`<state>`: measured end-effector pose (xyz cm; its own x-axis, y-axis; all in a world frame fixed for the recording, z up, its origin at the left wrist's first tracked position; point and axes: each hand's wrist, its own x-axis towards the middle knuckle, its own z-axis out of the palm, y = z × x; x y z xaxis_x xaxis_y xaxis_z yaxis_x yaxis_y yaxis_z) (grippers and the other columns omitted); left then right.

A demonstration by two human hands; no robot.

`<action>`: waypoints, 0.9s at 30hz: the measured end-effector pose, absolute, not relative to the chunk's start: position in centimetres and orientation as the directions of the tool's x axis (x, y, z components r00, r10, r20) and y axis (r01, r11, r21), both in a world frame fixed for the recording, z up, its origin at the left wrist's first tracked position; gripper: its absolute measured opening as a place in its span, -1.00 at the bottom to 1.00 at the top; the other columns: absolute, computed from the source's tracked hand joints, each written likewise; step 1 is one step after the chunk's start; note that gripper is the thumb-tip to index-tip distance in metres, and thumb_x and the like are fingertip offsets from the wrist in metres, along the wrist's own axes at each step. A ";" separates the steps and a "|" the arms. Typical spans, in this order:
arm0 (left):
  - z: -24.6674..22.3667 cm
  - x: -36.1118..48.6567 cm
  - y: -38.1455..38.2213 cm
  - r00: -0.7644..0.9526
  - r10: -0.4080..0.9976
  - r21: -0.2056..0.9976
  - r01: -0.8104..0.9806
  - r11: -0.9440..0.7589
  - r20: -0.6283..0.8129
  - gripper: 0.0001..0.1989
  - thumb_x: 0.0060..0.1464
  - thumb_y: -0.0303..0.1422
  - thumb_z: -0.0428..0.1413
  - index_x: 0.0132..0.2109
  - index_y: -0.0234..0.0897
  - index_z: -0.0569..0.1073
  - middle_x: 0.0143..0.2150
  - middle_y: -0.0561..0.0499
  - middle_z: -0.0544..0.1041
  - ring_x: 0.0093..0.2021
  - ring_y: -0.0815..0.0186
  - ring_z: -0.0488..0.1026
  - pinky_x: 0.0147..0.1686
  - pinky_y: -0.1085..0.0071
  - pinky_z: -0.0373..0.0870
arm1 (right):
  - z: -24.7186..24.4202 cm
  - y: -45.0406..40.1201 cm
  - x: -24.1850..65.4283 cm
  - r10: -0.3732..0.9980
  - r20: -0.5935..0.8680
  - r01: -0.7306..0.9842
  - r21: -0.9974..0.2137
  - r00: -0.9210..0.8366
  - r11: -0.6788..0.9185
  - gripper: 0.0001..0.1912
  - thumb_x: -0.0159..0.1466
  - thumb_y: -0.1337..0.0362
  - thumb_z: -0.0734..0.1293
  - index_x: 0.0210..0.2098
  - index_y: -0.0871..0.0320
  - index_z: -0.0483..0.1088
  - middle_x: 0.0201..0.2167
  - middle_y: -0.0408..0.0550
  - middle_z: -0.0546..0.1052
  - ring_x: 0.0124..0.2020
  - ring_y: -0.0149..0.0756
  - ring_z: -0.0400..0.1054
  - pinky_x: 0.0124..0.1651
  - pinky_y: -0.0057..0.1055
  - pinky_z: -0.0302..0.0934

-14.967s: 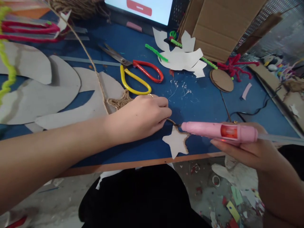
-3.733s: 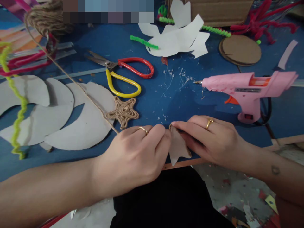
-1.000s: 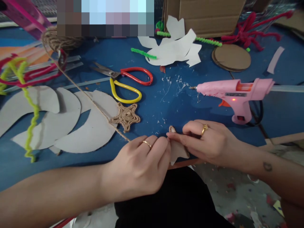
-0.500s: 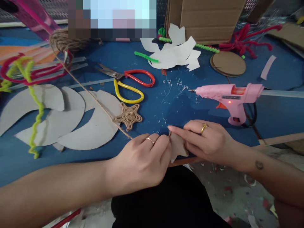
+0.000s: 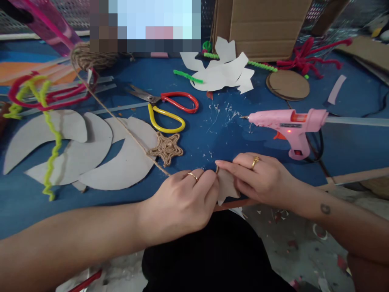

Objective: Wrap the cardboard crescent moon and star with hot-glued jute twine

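Note:
My left hand (image 5: pixel 179 202) is closed on a strand of jute twine (image 5: pixel 130 133), which runs back to a twine ball (image 5: pixel 95 59) at the upper left. Pinched in my right hand (image 5: pixel 263 176) is a small pale cardboard star (image 5: pixel 227 188), held at the table's front edge. A short bit of twine shows at its top, between the hands; my left fingers hide part of the star. Beyond my left hand lies a finished-looking star covered in coiled twine (image 5: pixel 166 149). A pink hot glue gun (image 5: pixel 273 119) with a lit light lies beyond my right hand.
Scissors (image 5: pixel 179 102) with red and yellow handles lie mid-table. Curved grey card pieces (image 5: pixel 121 170) and pipe cleaners (image 5: pixel 54 150) spread at left. White paper cutouts (image 5: pixel 220 75), round cardboard discs (image 5: pixel 288 85) and a cardboard box (image 5: pixel 267 28) are at the back.
The camera view has shifted slightly. My hands keep nearly the same pose on the twine and the cardboard star, with only a slight tilt of the star.

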<state>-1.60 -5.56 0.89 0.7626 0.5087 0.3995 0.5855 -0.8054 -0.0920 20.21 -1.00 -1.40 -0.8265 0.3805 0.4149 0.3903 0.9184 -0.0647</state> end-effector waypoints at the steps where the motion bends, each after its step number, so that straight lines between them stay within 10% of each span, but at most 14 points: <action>1: 0.9 -1.6 -5.5 0.762 0.511 -0.092 0.588 -0.804 0.398 -0.76 0.12 -0.62 -0.04 -0.31 -0.47 0.54 -0.47 -0.06 0.50 -0.55 0.25 0.43 -0.65 0.35 0.39 | -1.3 -1.0 20.3 0.376 0.411 0.387 -0.058 -0.831 0.920 -0.64 0.29 0.49 0.18 0.06 0.41 0.38 -0.39 0.03 0.50 -0.35 -0.29 0.39 -0.32 -0.32 0.40; 10: 0.7 -1.7 -5.4 0.773 0.510 -0.122 0.588 -0.800 0.377 -0.74 0.18 -0.60 -0.07 -0.23 -0.51 0.53 -0.45 -0.04 0.50 -0.52 0.27 0.46 -0.66 0.37 0.37 | -0.9 -1.1 20.1 0.360 0.430 0.398 -0.002 -0.828 0.917 -0.77 0.29 0.45 0.24 -0.17 0.24 0.53 -0.53 -0.12 0.39 -0.49 -0.43 0.29 -0.43 -0.47 0.28; 27: 1.1 -1.8 -5.9 0.794 0.468 -0.196 0.568 -0.800 0.388 -0.70 0.20 -0.62 -0.13 -0.28 -0.49 0.51 -0.45 -0.11 0.53 -0.47 0.26 0.48 -0.62 0.41 0.36 | -1.4 -1.0 20.4 0.374 0.446 0.392 -0.054 -0.814 0.918 -0.68 0.32 0.43 0.19 0.02 0.29 0.42 -0.45 -0.08 0.47 -0.43 -0.39 0.37 -0.38 -0.43 0.32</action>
